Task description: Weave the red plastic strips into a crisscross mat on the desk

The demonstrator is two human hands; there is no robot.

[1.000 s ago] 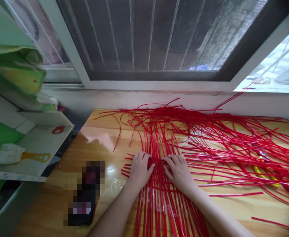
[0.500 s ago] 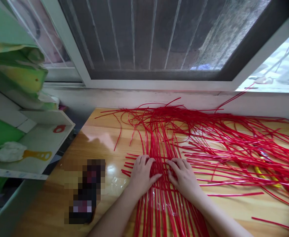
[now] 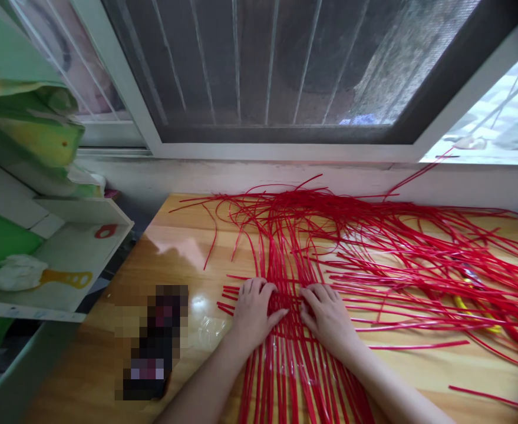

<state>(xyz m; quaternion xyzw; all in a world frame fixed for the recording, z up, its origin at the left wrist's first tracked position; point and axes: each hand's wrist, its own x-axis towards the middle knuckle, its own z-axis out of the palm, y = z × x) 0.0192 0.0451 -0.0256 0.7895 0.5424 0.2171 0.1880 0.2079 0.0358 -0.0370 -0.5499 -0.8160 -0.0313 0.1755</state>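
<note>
Woven red strips [image 3: 287,303] flat mid-tabletop [image 3: 86,353], between left hand [image 3: 250,312] and right hand [image 3: 329,312]. Clear tape [image 3: 286,369] across near lengths, probably to stop spreading. Left fingers bent, resting on top, thumb spread well apart; right fingers curled over opposite side (cannot tell whether pinching anything). Braced from both sides, likely for steadying and evening crosswise rows. Loose strips [image 3: 409,259] heaped beyond and rightward, seemingly out of way. Unlike half second ago: second short strip end [image 3: 231,288] at left nearer to third.
</note>
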